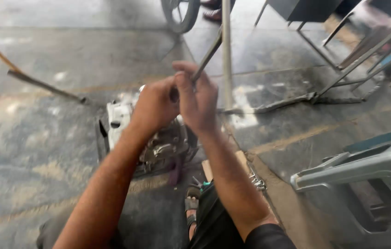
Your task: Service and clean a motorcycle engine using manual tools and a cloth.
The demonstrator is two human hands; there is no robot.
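Both my hands meet above a grey metal engine part [165,147] that lies on the concrete floor. My left hand [154,107] and my right hand [198,99] are closed together around the near end of a long thin metal rod [210,51]. The rod slants up and away to the right from my fists. The engine part has a white cover [119,117] at its left side, and my arms hide much of it.
An upright steel pole [226,50] and angled metal frame legs [343,69] stand behind. A wheel [180,14] and someone's shoe [214,14] are at the top. A grey plastic stool [366,168] lies right. A stick [43,85] lies left. My sandalled foot [192,203] is below.
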